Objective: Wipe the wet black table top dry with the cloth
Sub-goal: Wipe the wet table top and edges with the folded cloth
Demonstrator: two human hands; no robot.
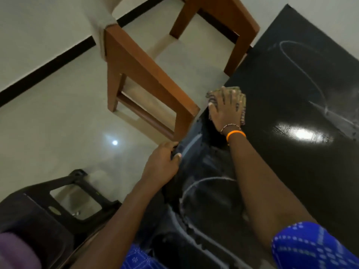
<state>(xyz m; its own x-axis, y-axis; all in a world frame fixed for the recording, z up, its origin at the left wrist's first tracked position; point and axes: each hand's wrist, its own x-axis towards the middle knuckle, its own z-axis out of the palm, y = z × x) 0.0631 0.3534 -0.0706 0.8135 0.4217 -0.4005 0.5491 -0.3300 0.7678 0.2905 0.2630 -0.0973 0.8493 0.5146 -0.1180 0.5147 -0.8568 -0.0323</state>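
A dark plastic chair (58, 206) is sitting at the far left on the pale floor (58, 117), and a brown wooden chair (143, 74) is standing beyond it, close to the edge of the black tabletop (291, 171). The left hand (161, 164) is gripping that near edge, its fingers (175, 152) curling around the rim while the thumb is lying on top. Just to the right, the right hand (226, 109) is pressing flat on the cloth (240, 105), its fingers (231, 96) spreading wide apart over the fabric rather than clutching it. The cloth is lying on the tabletop close to the edge facing the wooden chair, showing around the fingertips and along the hand's right side. An orange band (236, 134) and a thin bracelet are circling the right wrist. Farther right, pale curved streaks (303, 70) are arcing over the black surface, and a bright glare (303, 133) is shining beside them.
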